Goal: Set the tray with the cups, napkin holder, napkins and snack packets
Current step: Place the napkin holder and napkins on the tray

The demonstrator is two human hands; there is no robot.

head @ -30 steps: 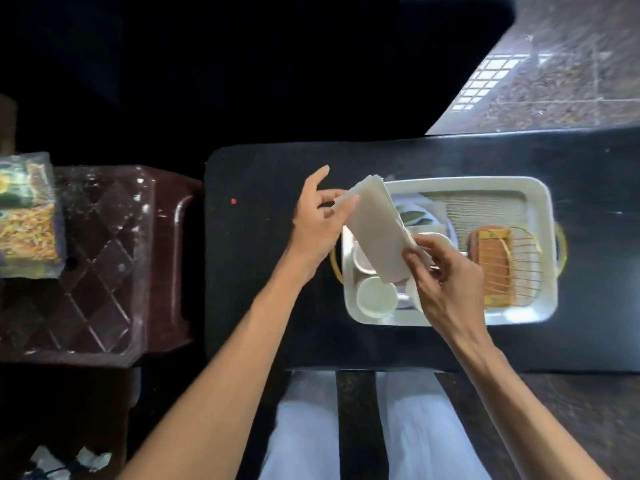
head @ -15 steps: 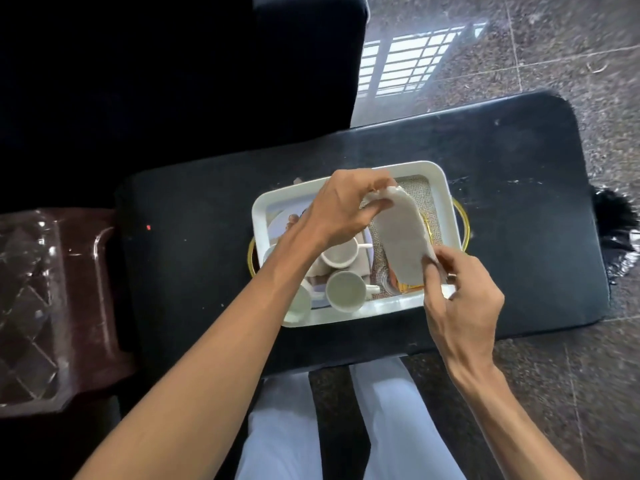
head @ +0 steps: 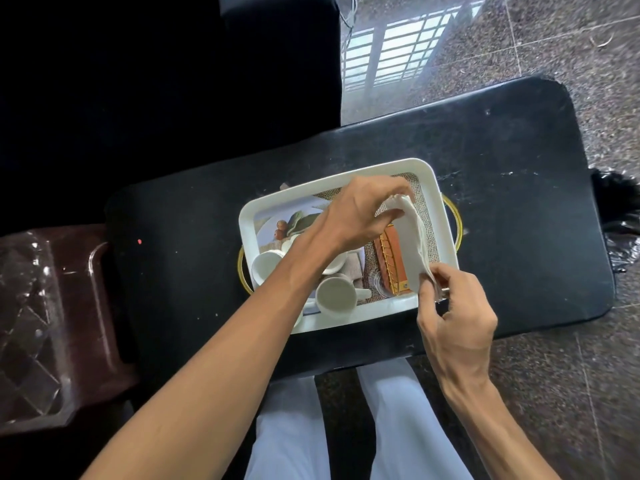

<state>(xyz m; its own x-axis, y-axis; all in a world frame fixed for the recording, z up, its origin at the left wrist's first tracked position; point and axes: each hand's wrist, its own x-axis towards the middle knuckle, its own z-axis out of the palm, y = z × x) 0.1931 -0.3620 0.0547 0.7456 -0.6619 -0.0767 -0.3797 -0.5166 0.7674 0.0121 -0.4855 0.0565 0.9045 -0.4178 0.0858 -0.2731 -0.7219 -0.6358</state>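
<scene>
A white tray [head: 440, 202] with gold handles lies on a black padded bench [head: 519, 202]. Inside it, white cups [head: 337, 294] stand at the left and near side. A brown and gold wire napkin holder [head: 389, 258] sits at the right. Both hands hold a folded stack of white napkins [head: 414, 247] edge-on above the holder. My left hand [head: 356, 213] pinches its far end. My right hand [head: 457, 323] pinches its near end at the tray's near right corner. My left forearm hides part of the cups.
A dark brown stool with a clear patterned plastic cover [head: 31, 323] stands left of the bench. Polished stone floor [head: 571, 46] lies to the right and beyond. My white trouser legs [head: 408, 427] show below the bench. A black fringe [head: 620, 220] hangs at the bench's right end.
Both hands have carried the napkins rightward across the tray, from above the cups to over the napkin holder, and turned the stack edge-on. The camera view has also shifted left to right.
</scene>
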